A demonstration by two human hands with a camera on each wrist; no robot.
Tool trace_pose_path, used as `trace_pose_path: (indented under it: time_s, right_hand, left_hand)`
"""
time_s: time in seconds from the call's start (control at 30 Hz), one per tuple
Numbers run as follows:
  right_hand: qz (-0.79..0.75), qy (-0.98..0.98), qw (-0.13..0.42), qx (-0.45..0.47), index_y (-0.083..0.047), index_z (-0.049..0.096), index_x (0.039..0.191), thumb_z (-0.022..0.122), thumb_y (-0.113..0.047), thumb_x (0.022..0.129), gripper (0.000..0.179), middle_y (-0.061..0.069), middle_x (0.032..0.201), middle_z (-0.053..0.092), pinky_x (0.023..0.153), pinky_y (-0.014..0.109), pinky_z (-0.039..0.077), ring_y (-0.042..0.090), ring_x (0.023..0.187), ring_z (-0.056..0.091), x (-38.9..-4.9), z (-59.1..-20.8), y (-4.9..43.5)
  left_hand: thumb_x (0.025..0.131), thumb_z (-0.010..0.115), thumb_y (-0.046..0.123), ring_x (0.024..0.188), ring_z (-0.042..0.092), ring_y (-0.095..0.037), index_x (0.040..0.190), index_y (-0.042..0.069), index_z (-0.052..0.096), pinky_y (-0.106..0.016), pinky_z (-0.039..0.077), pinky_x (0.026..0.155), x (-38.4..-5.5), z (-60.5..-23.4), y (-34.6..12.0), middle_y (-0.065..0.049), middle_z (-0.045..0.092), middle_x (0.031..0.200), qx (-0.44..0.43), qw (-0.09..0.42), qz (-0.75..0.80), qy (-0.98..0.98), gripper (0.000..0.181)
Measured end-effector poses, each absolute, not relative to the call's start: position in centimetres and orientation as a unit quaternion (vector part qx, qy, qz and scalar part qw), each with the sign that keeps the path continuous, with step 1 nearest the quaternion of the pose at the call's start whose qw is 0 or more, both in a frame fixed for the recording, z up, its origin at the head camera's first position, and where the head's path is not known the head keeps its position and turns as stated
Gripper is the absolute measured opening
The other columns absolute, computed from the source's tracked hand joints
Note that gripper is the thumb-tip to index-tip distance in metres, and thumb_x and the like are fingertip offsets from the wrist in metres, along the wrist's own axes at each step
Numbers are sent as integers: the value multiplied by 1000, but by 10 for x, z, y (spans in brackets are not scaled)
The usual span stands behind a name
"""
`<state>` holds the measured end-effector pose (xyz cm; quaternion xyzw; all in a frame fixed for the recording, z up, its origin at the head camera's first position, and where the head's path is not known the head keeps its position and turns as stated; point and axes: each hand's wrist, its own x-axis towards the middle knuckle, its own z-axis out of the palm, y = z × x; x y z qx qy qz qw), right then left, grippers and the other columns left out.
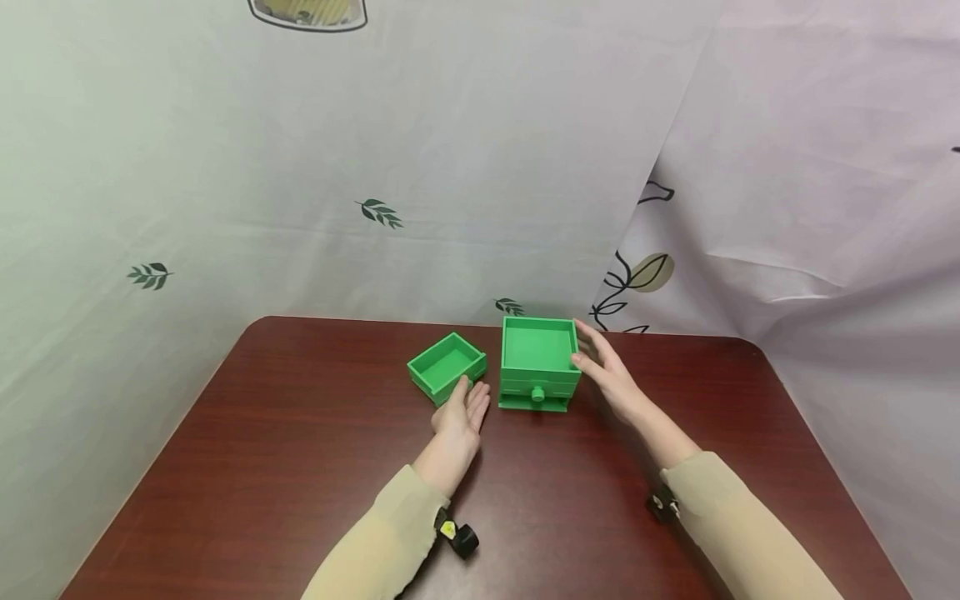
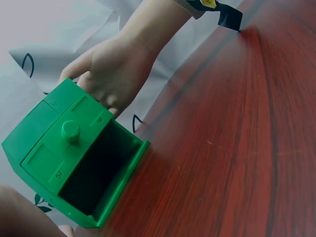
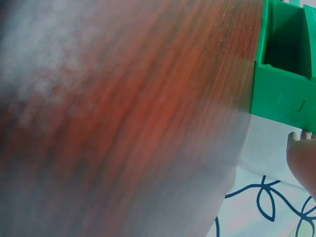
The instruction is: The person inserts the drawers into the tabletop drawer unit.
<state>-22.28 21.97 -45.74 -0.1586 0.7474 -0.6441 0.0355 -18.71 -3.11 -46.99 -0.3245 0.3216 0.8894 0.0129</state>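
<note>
A small green drawer cabinet (image 1: pixel 538 379) stands near the back of the table. It has a shallow recessed top, a closed drawer with a round knob (image 2: pixel 70 130), and a dark, hollow slot (image 2: pixel 94 173) beneath. My right hand (image 1: pixel 611 379) rests against the cabinet's right side, thumb by the front corner and fingers farther back. To the left lies a loose green drawer (image 1: pixel 447 364), open side up and turned at an angle. My left hand (image 1: pixel 459 417) is at its near right corner with fingers extended, palm partly upward. In the left wrist view only part of that hand (image 2: pixel 22 217) shows.
The dark red wooden table (image 1: pixel 300 467) has rounded back corners. Behind it hangs a pale cloth (image 1: pixel 480 167) printed with leaves, folded on the right. Each wrist carries a small black camera strap, such as the left wrist camera (image 1: pixel 463 540).
</note>
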Motion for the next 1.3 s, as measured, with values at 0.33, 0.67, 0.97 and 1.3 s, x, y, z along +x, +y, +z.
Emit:
trace_pose_path:
  time_s: [0.33, 0.67, 0.97, 1.3]
  right_hand:
    - [-646, 746, 37, -158, -4, 19, 169, 46, -8, 112, 63, 28, 171, 26, 105, 4, 42, 44, 156, 29, -223, -457, 220]
    - [-650, 743, 37, -157, -3, 18, 169, 46, -6, 111, 64, 28, 172, 25, 105, 3, 42, 46, 157, 27, -223, -457, 220]
    - [-647, 744, 36, -160, -2, 18, 168, 46, -6, 111, 64, 29, 171, 25, 104, 2, 42, 47, 156, 27, -223, -457, 220]
    - [-647, 746, 38, -155, -2, 19, 168, 46, -8, 111, 64, 28, 172, 25, 104, 2, 41, 46, 157, 27, -222, -455, 219]
  left_hand:
    - [105, 66, 9, 87, 79, -14, 150, -8, 50, -31, 61, 106, -184, -470, -38, -31, 54, 153, -337, 12, 885, 320, 50]
    - [105, 67, 9, 84, 79, -13, 149, -10, 50, -29, 63, 102, -171, -471, -51, -22, 74, 125, -310, 25, 885, 347, 51]
    - [106, 66, 11, 84, 78, -10, 144, -8, 53, -25, 65, 97, -149, -471, -70, -8, 77, 101, -283, 52, 883, 370, 44]
    - [107, 65, 11, 86, 78, -10, 122, 2, 65, -22, 65, 92, -125, -465, -82, -5, 76, 100, -261, 82, 879, 390, 17]
